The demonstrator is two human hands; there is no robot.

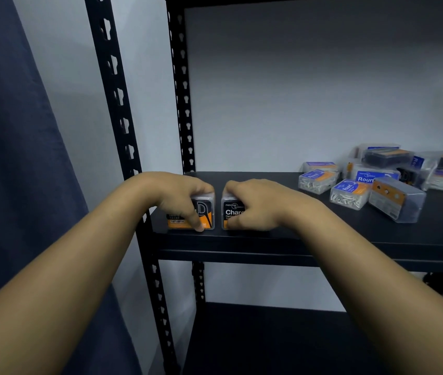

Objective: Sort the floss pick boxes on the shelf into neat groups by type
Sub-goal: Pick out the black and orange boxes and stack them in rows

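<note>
At centre left of the frame the left hand [179, 196] is gripping a charcoal box [204, 212], its fingers curling over the top and front. Just right of it, across a narrow gap, the right hand [255, 204] is clasping a second charcoal box [231, 212] the same way. Both are standing at the shelf [282, 234] front edge, labels facing out. The unsorted pile [382, 180] is lying well apart at the right, nearer the right hand.
</note>
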